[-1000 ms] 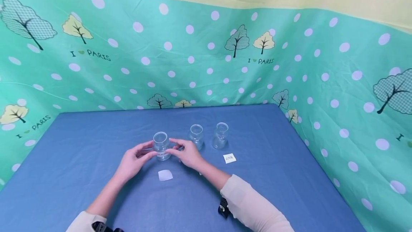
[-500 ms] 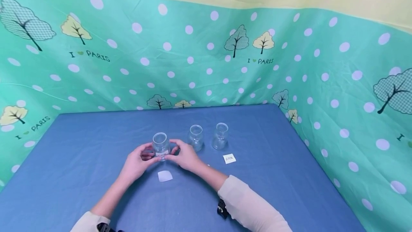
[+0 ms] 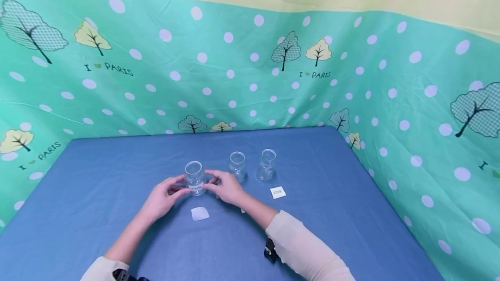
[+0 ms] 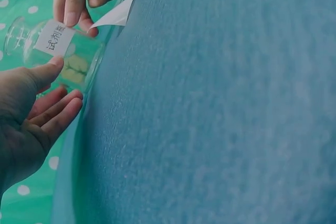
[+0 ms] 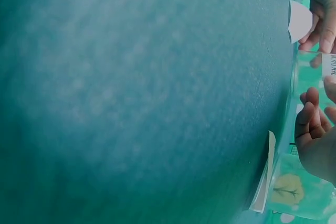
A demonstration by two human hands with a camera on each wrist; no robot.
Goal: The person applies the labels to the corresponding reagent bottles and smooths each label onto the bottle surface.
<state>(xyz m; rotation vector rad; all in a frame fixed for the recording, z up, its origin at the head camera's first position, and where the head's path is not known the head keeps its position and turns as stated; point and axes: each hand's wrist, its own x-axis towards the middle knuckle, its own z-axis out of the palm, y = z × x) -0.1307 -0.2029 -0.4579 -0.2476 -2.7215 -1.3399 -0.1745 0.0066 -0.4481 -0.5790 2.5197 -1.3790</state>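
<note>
A clear glass jar stands upright on the blue table, between the two hands. Across its lower front is a white label with handwritten characters. My left hand holds the jar from the left, its thumb at the label's edge and its fingers round the side. From the opposite side my right hand grips the same jar, thumb at the label's other edge. Behind the right hand, a second glass jar is partly covered. A third glass jar stands to its right.
In front of the held jar lies a blank white paper piece. A written label lies before the third jar. Another white scrap peeks out by the right forearm. A patterned green curtain encloses the table's back and right.
Both thumbs have shifted over the jar's front, the right one moving down and then back toward the label's edge. The label's writing now shows more plainly. The jar stays nearly in place.
</note>
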